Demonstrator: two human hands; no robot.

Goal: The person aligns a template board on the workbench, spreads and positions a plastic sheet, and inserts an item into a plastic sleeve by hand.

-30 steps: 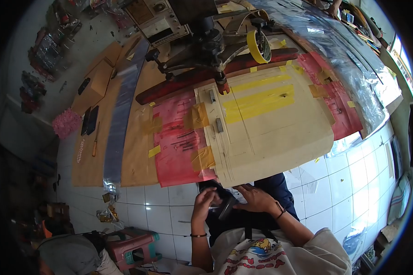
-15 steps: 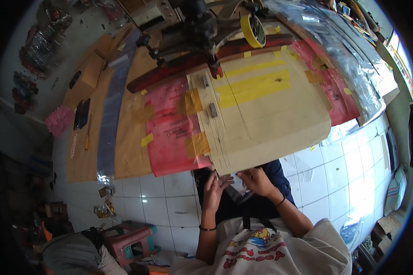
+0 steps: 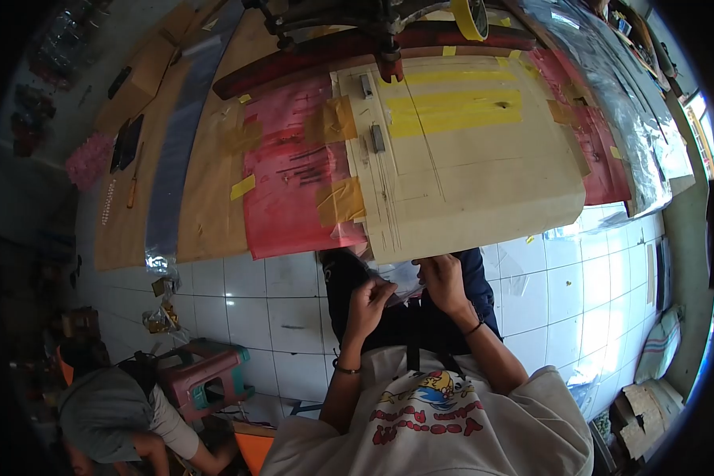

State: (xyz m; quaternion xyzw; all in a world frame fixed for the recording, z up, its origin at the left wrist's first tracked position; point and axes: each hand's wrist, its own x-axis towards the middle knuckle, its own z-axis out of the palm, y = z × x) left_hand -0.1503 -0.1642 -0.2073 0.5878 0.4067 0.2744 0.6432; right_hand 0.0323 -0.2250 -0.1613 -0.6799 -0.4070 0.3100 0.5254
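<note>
My left hand (image 3: 368, 305) is in front of the table's near edge, its thumb and fingers pinched together on what looks like a clear plastic bag (image 3: 404, 279). To the right, my right hand (image 3: 444, 282) is closed at the bag's other side, close under the beige board (image 3: 484, 190). The bag hangs between both hands above my lap, and its far part is hidden by the board's edge. Its contents, if any, are too small to tell.
On the board lie two small grey metal blocks (image 3: 378, 138) and yellow tape (image 3: 452, 111). A black and red press frame (image 3: 389, 59) stands over it. A screwdriver (image 3: 133, 182) lies at left. A person (image 3: 119, 404) bends beside a stool (image 3: 206, 379) at lower left.
My left hand's fingers, spread before, have come together in a pinch. The camera has tilted down, so the table sits higher in view. The person at lower left has shifted.
</note>
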